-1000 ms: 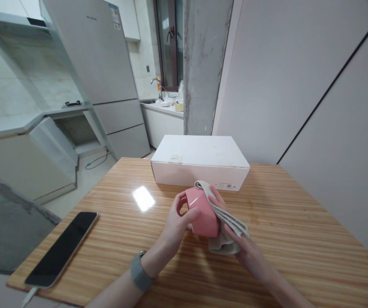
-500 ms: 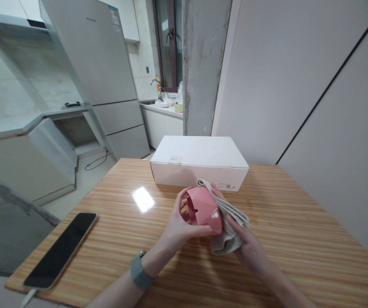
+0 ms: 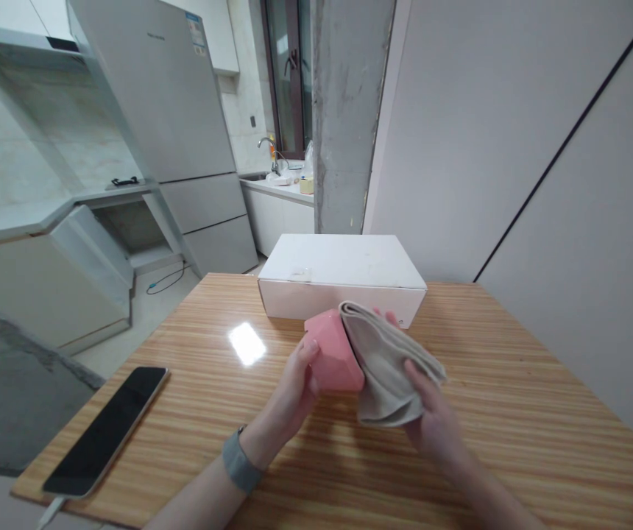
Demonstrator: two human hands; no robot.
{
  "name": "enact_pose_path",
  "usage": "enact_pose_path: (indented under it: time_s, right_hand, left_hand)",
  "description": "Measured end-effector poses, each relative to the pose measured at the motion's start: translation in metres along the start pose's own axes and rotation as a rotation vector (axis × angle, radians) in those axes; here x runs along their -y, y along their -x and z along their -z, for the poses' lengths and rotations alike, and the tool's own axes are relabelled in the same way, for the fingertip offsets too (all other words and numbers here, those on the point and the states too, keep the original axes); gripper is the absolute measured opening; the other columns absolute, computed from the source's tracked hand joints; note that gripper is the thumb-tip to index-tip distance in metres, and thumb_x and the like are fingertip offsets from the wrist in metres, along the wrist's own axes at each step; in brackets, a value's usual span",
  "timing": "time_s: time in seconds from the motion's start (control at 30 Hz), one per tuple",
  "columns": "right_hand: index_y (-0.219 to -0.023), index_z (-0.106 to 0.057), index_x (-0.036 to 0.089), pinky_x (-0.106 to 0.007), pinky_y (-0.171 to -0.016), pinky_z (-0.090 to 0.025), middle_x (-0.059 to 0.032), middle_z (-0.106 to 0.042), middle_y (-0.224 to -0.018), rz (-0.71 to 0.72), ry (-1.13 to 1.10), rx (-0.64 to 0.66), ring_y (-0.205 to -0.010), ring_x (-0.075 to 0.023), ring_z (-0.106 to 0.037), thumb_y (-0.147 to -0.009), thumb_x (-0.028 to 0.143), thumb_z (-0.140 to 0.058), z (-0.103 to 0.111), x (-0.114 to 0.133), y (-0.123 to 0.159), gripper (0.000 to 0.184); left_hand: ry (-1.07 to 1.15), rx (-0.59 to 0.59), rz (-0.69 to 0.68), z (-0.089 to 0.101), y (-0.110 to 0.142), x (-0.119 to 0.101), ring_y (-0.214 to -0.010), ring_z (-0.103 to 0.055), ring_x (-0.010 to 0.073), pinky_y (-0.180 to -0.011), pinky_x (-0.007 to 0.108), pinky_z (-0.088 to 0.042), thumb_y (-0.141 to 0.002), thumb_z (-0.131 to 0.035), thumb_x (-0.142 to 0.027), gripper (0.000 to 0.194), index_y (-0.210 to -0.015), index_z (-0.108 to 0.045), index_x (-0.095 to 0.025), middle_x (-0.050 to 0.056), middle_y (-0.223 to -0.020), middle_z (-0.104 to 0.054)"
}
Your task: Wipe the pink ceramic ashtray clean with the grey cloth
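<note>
Turned since half a second ago: mug [image 3: 332,355] rolled in the grip, handle and open mouth gone from sight, only faceted pink side showing now. Cloth [image 3: 387,362] spread wider than before, draped over the mug's right half and hanging down past its lower edge. Everything else unmoved.

Far left, on the table [image 3: 515,412]: phone [image 3: 107,427], dark screen up, near the front-left corner, with a cable at its near end. Well apart from both hands. Bright ceiling glare on the wood between phone and mug.

Left hand [image 3: 294,389], grey band on the wrist, closed on the mug from the left and below, thumb up against the pink side. Mug held just above the table, tilted, near the middle of the tabletop and just in front of the box [image 3: 341,274].

Right hand [image 3: 432,412] closed on the cloth, fingers under and behind the fabric, pressing it against the mug; fingertips peeking out over the top fold. Cloth touching the mug along its whole right side.

Behind, white box shut, lying flat toward the table's far edge, close behind mug and cloth. Whether touching the cloth: cannot tell.

Further back, fridge [image 3: 167,96] at left, grey pillar [image 3: 349,110] in the middle.
</note>
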State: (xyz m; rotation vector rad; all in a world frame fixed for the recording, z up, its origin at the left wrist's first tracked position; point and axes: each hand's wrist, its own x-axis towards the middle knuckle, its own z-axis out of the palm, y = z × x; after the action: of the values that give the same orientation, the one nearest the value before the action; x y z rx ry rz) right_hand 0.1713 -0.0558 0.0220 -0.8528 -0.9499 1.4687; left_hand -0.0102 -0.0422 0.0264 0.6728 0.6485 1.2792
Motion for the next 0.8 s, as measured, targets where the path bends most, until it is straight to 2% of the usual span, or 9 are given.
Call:
enact_pose_path:
  time_s: [0.07, 0.1, 0.2, 0.3, 0.4, 0.5, 0.63, 0.7, 0.8]
  right_hand:
    - [-0.100, -0.074, 0.026, -0.052, -0.109, -0.037, -0.0050, -0.074, -0.110, -0.039, -0.058, -0.069, -0.125, -0.0320, -0.054, -0.078, 0.052, -0.064, 0.000, 0.003, -0.009, 0.036]
    - [-0.101, -0.074, 0.024, -0.052, -0.106, -0.040, -0.0066, -0.075, -0.107, -0.102, -0.139, -0.143, -0.121, -0.0325, -0.057, -0.080, 0.053, -0.061, -0.001, 0.005, -0.013, 0.038]
    - [-0.101, -0.074, 0.021, -0.049, -0.101, -0.046, -0.0077, -0.077, -0.100, -0.234, -0.264, -0.207, -0.114, -0.0327, -0.062, -0.080, 0.050, -0.061, -0.008, 0.010, -0.016, 0.038]
    - [-0.097, -0.075, 0.021, -0.046, -0.100, -0.046, -0.0062, -0.077, -0.098, -0.263, -0.278, -0.100, -0.111, -0.0317, -0.064, -0.079, 0.051, -0.062, -0.020, 0.008, -0.011, 0.038]
    - [-0.100, -0.074, 0.025, -0.042, -0.098, -0.048, -0.0026, -0.077, -0.102, -0.240, -0.276, 0.025, -0.106, -0.0284, -0.067, -0.079, 0.052, -0.065, -0.028, 0.005, -0.004, 0.035]
    - [-0.105, -0.072, 0.026, -0.041, -0.091, -0.051, -0.0024, -0.076, -0.103, -0.248, -0.243, 0.082, -0.097, -0.0271, -0.069, -0.079, 0.055, -0.065, -0.030, 0.004, -0.002, 0.040]
    - [-0.102, -0.074, 0.022, -0.042, -0.085, -0.053, -0.0065, -0.078, -0.091, -0.332, -0.143, 0.128, -0.088, -0.0291, -0.071, -0.076, 0.066, -0.060, -0.025, 0.003, -0.001, 0.053]
    - [-0.101, -0.074, 0.022, -0.043, -0.091, -0.051, -0.0062, -0.078, -0.089, -0.329, -0.133, 0.138, -0.092, -0.0297, -0.070, -0.076, 0.066, -0.060, -0.024, 0.001, -0.002, 0.053]
    - [-0.101, -0.074, 0.023, -0.043, -0.102, -0.042, -0.0044, -0.077, -0.099, -0.264, -0.150, 0.119, -0.107, -0.0291, -0.065, -0.076, 0.062, -0.064, -0.025, -0.001, -0.002, 0.047]
  left_hand:
    - [-0.017, -0.010, -0.009, 0.002, -0.001, -0.001, -0.107, -0.059, 0.0256, -0.084, 0.034, -0.050, -0.078, -0.066, -0.050, 0.060, -0.127, -0.054, -0.018, 0.011, -0.120, -0.062]
    - [-0.041, -0.017, -0.018, 0.003, -0.001, -0.001, -0.105, -0.059, 0.0252, -0.083, 0.033, -0.050, -0.075, -0.068, -0.050, 0.062, -0.126, -0.055, -0.019, 0.011, -0.118, -0.062]
    - [-0.158, 0.003, -0.096, 0.005, 0.000, -0.002, -0.099, -0.059, 0.0244, -0.078, 0.030, -0.050, -0.063, -0.078, -0.048, 0.073, -0.126, -0.054, -0.019, 0.010, -0.115, -0.062]
    - [-0.310, 0.083, -0.194, 0.003, 0.004, -0.004, -0.102, -0.058, 0.0261, -0.079, 0.030, -0.049, -0.052, -0.086, -0.041, 0.091, -0.132, -0.048, -0.024, 0.010, -0.124, -0.058]
    - [-0.479, 0.158, -0.222, -0.002, 0.010, -0.003, -0.110, -0.056, 0.0286, -0.085, 0.032, -0.048, -0.048, -0.089, -0.029, 0.104, -0.139, -0.039, -0.029, 0.010, -0.135, -0.051]
    - [-0.558, 0.129, -0.249, -0.006, 0.014, 0.001, -0.112, -0.056, 0.0287, -0.087, 0.034, -0.048, -0.047, -0.089, -0.026, 0.112, -0.142, -0.031, -0.033, 0.010, -0.139, -0.046]
    - [-0.521, 0.093, -0.234, -0.008, 0.013, 0.005, -0.108, -0.057, 0.0285, -0.086, 0.035, -0.049, -0.046, -0.089, -0.029, 0.102, -0.135, -0.039, -0.032, 0.010, -0.137, -0.047]
    - [-0.502, 0.079, -0.201, -0.008, 0.011, 0.006, -0.105, -0.058, 0.0276, -0.084, 0.035, -0.049, -0.046, -0.088, -0.028, 0.097, -0.131, -0.042, -0.031, 0.010, -0.133, -0.050]
    - [-0.460, 0.039, -0.160, -0.009, 0.009, 0.007, -0.099, -0.059, 0.0247, -0.079, 0.032, -0.050, -0.045, -0.087, -0.027, 0.096, -0.129, -0.042, -0.031, 0.009, -0.131, -0.051]
